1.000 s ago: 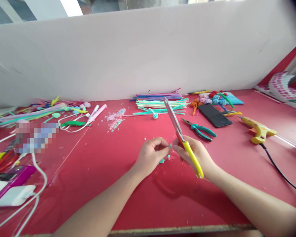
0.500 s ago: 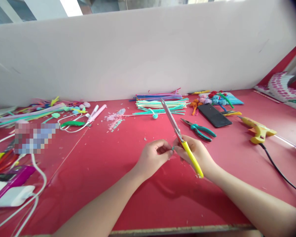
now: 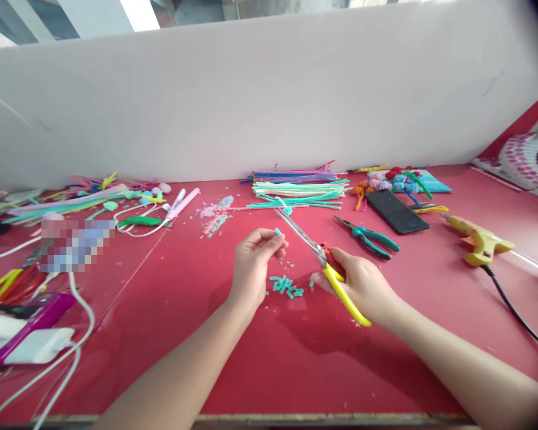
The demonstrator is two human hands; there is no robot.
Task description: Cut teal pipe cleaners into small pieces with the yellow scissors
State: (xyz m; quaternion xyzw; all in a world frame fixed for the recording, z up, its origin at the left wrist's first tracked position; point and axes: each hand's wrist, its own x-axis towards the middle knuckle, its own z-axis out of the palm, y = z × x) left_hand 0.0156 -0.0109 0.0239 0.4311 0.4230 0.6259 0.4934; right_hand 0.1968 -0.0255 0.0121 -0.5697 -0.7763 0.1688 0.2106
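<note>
My right hand is closed round a pair of scissors with yellow handles, its blades pointing away and to the left. At the left, my left hand pinches a tiny teal piece, which looks like a cut end of pipe cleaner, between thumb and finger. Several short teal pipe cleaner pieces lie scattered on the red table between my hands. The scissor blades lie apart from my left hand. Farther back, bundled pipe cleaners rest by the board, with a teal curl in front.
Pliers, a black phone and a yellow glue gun lie to the right. A pink crimping-iron-like tool, white cables and fuzzy trimmings are on the left. A white board stands along the back.
My hands have moved apart; the left has shifted left with the small teal piece. The scissors have tilted leftward and lower, and the teal cuttings on the table now show.
</note>
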